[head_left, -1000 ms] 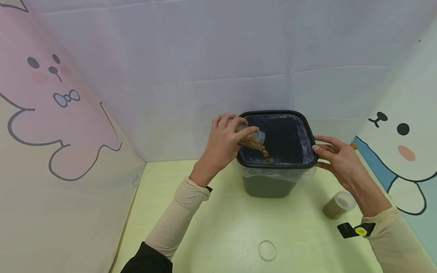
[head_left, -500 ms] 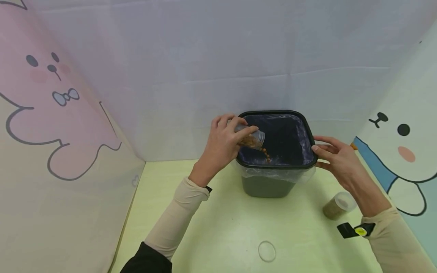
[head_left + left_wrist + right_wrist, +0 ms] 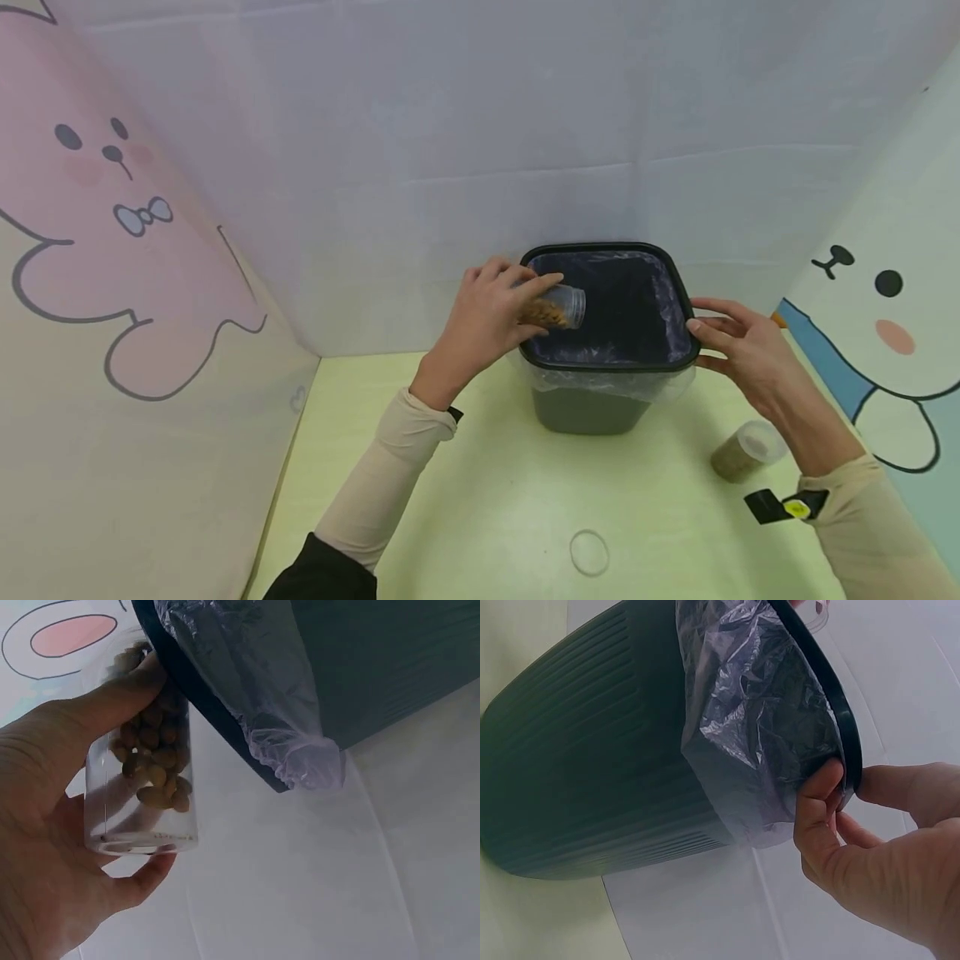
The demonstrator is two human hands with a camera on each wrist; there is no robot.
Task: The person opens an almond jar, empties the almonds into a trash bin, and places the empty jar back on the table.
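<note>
My left hand (image 3: 480, 321) grips a clear plastic jar (image 3: 566, 302) lying nearly level, its mouth over the left part of a trash bin (image 3: 591, 412). Inside the jar are small brown, bean-like pieces (image 3: 154, 739), clearest in the left wrist view. My right hand (image 3: 750, 354) pinches the bin's black rim (image 3: 845, 724) on the right side, thumb on one face and fingers on the other. A thin, see-through bag (image 3: 742, 727) lines the bin and folds down over its outside. The bottom of the bin is dark in the head view.
To the right, near my right forearm, a second jar (image 3: 738, 458) with a whitish lid stands on the pale yellow table (image 3: 465, 517). A thin ring (image 3: 572, 552) lies toward the front. White sheeting (image 3: 450, 208) rises behind the bin, with cartoon-printed panels at both sides.
Brown pieces were falling from the jar into the bin; now none fall. My left hand has turned the jar closer to level. The right hand keeps its hold on the rim.
</note>
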